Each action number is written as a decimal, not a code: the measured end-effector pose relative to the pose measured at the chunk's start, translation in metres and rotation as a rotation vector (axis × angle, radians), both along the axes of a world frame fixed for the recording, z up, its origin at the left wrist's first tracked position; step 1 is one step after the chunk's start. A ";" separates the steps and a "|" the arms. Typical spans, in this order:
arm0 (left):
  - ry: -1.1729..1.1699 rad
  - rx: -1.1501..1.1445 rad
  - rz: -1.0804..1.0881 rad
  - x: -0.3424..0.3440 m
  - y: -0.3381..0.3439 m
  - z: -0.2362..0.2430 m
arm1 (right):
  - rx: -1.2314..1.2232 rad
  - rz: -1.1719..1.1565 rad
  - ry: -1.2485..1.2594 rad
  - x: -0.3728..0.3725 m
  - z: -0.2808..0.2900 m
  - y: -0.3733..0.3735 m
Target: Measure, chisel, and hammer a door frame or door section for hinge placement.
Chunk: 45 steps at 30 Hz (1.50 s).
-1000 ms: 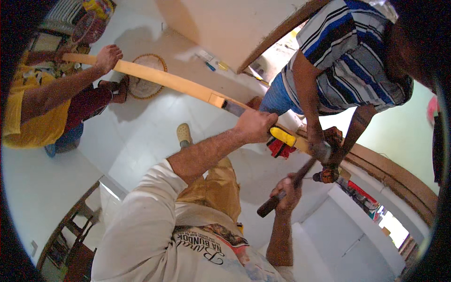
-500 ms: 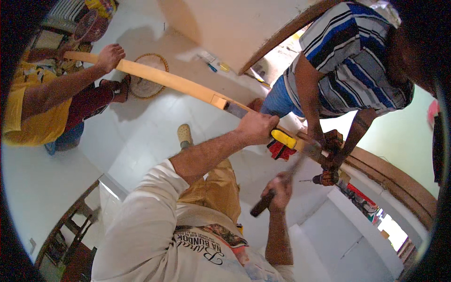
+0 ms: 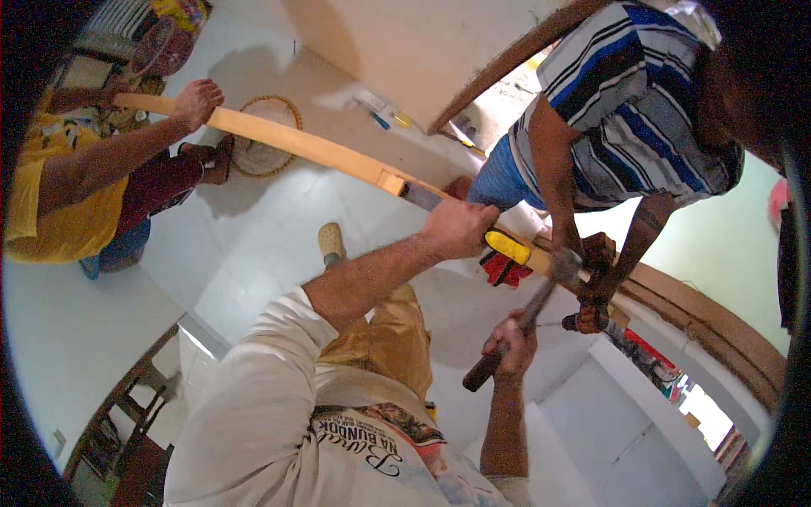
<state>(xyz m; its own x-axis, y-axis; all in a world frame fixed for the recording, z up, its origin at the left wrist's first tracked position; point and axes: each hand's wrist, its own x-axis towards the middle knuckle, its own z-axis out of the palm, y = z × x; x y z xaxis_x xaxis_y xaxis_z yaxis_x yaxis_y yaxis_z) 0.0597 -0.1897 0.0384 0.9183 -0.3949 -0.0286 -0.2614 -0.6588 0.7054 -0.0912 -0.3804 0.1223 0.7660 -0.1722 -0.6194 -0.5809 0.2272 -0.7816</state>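
The left hand point(image 3: 459, 228) is closed around the tool point(image 3: 507, 247), between its grey blade and its yellow end, seemingly to line it up with the wood point(image 3: 304, 148). Whether these fingers press on the wood too, I cannot tell. The right hand point(image 3: 510, 342) is clamped on the handle of the hammer point(image 3: 536, 306), well away from the head, perhaps to leave length for a swing; the head is near the yellow end, with a gap between. The wood runs from the upper left to beyond the left hand. A helper in a yellow shirt point(image 3: 80, 203) grips it near its far end, probably for steadiness. At the right, a co-worker in a striped shirt point(image 3: 625, 110) has a drill point(image 3: 589, 319), its bit pointing toward the right hand
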 end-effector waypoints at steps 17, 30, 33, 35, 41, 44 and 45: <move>0.004 -0.050 0.041 0.001 0.001 0.000 | -0.090 0.206 -0.031 -0.010 0.001 0.016; -0.006 -0.063 0.037 0.000 0.004 -0.006 | -0.155 0.078 -0.017 -0.005 0.011 0.015; -0.029 -0.085 0.038 0.001 0.004 -0.005 | 0.063 -0.206 -0.166 0.001 0.010 0.015; -0.039 -0.084 0.040 0.000 0.002 -0.005 | 0.045 -0.329 -0.141 -0.002 0.007 0.025; 0.041 -0.037 0.065 0.005 0.005 0.000 | -0.126 0.098 -0.029 -0.002 0.010 0.024; 0.032 -0.032 0.087 0.005 0.002 -0.001 | -0.048 -0.034 -0.052 0.001 0.008 0.018; 0.010 -0.035 0.091 0.004 0.002 -0.003 | -0.023 -0.082 -0.070 0.002 0.008 0.017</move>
<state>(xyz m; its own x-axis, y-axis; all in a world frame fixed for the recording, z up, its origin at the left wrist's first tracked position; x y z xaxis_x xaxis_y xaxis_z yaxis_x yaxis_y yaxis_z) 0.0637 -0.1878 0.0356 0.9503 -0.3103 -0.0252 -0.1944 -0.6544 0.7308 -0.0891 -0.3638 0.1307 0.7897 -0.2497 -0.5604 -0.5051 0.2538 -0.8249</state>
